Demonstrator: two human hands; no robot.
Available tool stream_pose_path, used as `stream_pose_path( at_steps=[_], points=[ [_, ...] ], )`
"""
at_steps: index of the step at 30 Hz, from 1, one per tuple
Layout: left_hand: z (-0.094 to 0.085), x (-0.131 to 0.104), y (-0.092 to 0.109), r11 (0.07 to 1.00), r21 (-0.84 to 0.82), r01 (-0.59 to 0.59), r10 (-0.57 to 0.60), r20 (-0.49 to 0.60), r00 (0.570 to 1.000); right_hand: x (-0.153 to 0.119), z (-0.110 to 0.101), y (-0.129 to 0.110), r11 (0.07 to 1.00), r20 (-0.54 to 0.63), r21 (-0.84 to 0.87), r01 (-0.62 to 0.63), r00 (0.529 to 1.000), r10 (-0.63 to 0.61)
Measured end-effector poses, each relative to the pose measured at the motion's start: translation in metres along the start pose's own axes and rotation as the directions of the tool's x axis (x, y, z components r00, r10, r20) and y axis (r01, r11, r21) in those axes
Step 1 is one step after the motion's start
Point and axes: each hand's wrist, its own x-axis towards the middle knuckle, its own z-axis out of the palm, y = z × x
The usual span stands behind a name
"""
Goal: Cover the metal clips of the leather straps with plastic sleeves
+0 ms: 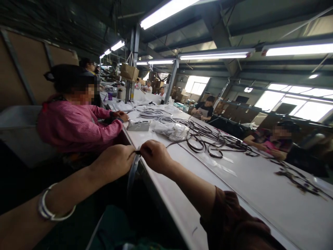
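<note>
My left hand [118, 160] and my right hand [155, 156] meet over the table's near edge, both closed with fingers pinched. Between their fingertips shows a short piece of dark narrow strap [137, 152]. A pale, see-through plastic strip [133, 173] hangs down from the same spot, below the edge. How the strap and the strip join is hidden by my fingers. Just beyond my hands lies a clear plastic bag [170, 130] with pale contents, beside a small grey box-like stand [137, 125].
Long dark straps [200, 137] lie in loops across the white table [166, 194]. A smaller dark bundle [299, 178] lies at the right. A co-worker in a pink sleeve [78, 123] sits close on the left; another person [277, 139] works across the table.
</note>
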Motion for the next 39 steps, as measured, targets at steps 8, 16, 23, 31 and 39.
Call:
stream_pose_path(
  at_steps=[8,16,23,31,39],
  points=[
    [0.030,-0.004,0.014,0.399,-0.822,0.406,-0.359,0.267,0.894,-0.015,0.014,-0.007,0.947,-0.091,0.214,-0.241,0.960,0.265],
    [-0.013,0.010,-0.003,0.988,-0.149,0.036,-0.008,0.182,0.983,-0.001,-0.001,0.011,0.753,-0.047,0.486,-0.443,0.848,0.529],
    [-0.085,0.029,-0.024,0.983,-0.181,0.021,-0.004,0.092,0.996,0.002,0.000,0.022,0.614,0.015,0.627,-0.480,0.795,0.607],
    [-0.088,0.051,0.001,0.966,-0.251,-0.060,-0.002,-0.241,0.971,0.020,-0.015,0.005,0.691,-0.028,0.615,-0.380,0.865,0.501],
    [-0.075,0.067,0.016,0.946,-0.313,-0.089,0.016,-0.230,0.973,0.049,-0.053,-0.015,0.627,-0.060,0.725,-0.285,0.881,0.469]
  ],
)
